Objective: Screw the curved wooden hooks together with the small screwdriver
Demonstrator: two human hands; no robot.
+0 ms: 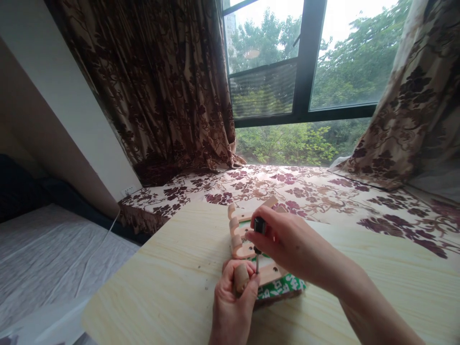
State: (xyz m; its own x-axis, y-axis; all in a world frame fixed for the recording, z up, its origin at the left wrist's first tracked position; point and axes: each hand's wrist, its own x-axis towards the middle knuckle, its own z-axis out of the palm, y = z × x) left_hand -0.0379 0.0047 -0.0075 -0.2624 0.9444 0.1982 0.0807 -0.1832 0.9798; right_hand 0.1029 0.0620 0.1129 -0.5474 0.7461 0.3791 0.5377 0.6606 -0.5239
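Observation:
My right hand (pixel 287 235) is closed around the black handle of a screwdriver (pixel 259 226). Its metal shaft points down, the tip close to the fingertips of my left hand (pixel 235 299). That left hand grips the end of a wooden piece with a rounded knob (pixel 241 278). Whether a screw sits under the tip is hidden by my fingers. Beyond the hands, several similar light wooden pieces (pixel 235 235) with dark holes lie side by side. A green box with white lettering (pixel 282 287) is beneath the wooden pieces.
The box rests on a pale wood-grain table (pixel 154 282) with a few small specks. Behind it is a window seat with a floral cover (pixel 316 191), below a dark-framed window (pixel 305 62) and patterned curtains (pixel 172 86). A grey-covered bed (pixel 64 254) stands at left.

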